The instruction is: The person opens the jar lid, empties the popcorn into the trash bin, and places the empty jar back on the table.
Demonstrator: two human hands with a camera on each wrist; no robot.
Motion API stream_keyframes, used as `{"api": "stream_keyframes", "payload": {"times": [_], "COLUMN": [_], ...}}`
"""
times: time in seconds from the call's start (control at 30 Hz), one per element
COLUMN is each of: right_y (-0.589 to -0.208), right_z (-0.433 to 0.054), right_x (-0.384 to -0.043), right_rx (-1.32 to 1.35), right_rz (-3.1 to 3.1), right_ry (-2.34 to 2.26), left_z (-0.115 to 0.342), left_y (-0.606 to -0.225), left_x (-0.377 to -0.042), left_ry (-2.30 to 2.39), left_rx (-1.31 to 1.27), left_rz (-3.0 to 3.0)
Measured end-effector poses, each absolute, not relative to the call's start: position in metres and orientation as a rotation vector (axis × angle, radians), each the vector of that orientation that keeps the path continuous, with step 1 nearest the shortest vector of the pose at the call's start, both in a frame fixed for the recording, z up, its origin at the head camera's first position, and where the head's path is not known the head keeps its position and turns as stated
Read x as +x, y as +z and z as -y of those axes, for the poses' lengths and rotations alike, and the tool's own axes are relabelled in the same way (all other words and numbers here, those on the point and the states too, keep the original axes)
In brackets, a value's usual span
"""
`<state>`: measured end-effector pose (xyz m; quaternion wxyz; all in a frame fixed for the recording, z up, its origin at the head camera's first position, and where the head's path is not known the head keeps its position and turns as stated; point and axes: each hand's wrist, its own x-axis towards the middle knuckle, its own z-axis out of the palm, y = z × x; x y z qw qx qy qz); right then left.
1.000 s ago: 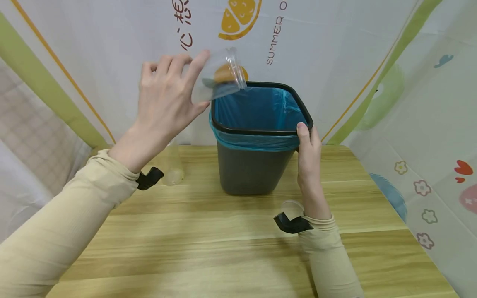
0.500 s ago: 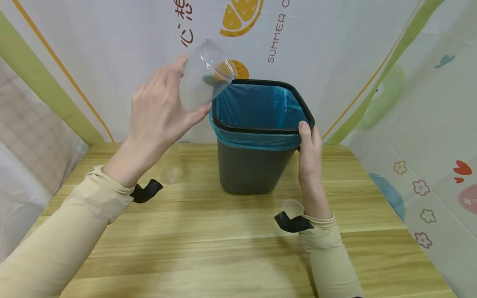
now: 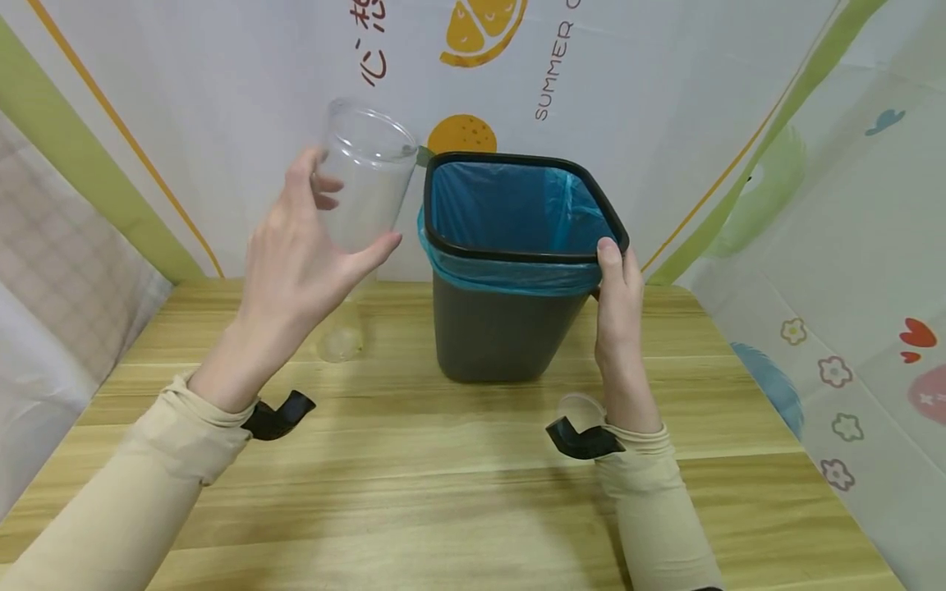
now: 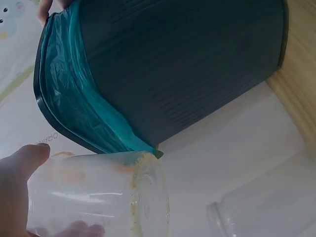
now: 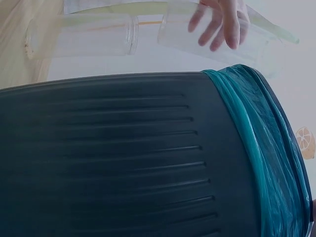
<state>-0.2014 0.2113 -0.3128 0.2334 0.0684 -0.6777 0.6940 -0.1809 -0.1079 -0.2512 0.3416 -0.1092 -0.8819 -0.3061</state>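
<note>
In the head view my left hand (image 3: 284,246) grips a clear plastic jar (image 3: 373,193) beside the left of the bin. The jar leans a little to the right with its mouth up. Yellowish residue clings round its base in the left wrist view. My right hand (image 3: 621,312) holds the right front corner of the grey trash bin (image 3: 502,332), thumb over the black rim. A blue bag (image 3: 510,279) lines the bin and folds over its outside; the bin's bottom is hidden. A second clear jar (image 3: 342,341) stands on the table behind my left wrist, partly covered.
A thin, clear round disc (image 3: 580,406) lies beside my right wrist. The wooden table (image 3: 414,484) backs onto a white printed curtain (image 3: 628,98). Black wrist mounts (image 3: 584,442) sit on both forearms.
My left hand has moved left and away from the bin's mouth, turning the jar from nearly sideways to mostly upright. The right hand keeps its grip on the bin's rim.
</note>
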Motion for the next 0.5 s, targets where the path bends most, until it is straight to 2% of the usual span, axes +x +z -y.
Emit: {"api": "stream_keyframes", "payload": {"times": [0.5], "right_y": [-0.313], "right_z": [-0.212], "right_x": [-0.202], "right_rx": [0.19], "right_rz": [1.871], "right_ry": [1.916], "left_z": [0.102], "left_y": [-0.292], "left_x": [-0.179], "left_ry": [-1.134], "left_rx": [-0.228], "left_rz": [2.277]}}
